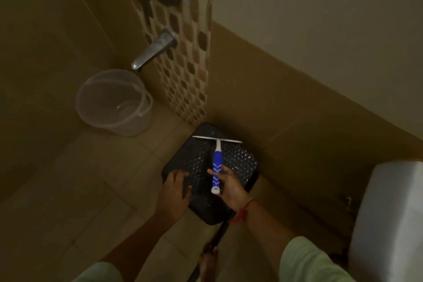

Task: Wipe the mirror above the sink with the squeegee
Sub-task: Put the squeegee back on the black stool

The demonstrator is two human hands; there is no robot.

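Right hand (229, 186) grips a blue-handled squeegee (217, 162) over a black stool (240, 162); left hand (176, 192) lies open on it. Clear bucket (114, 102) stands under a wall spout (154, 49).

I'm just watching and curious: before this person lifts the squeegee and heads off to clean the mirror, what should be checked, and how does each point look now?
1. Right hand holds the squeegee handle: ok.
2. Rubber blade clean and intact: cannot tell, too dim.
3. Left hand free, resting on the black stool: ok.
4. Clear bucket stands apart from the stool, out of the way: ok.
5. Mirror and sink in sight: not ok, neither shows.
6. Floor dry underfoot: cannot tell.
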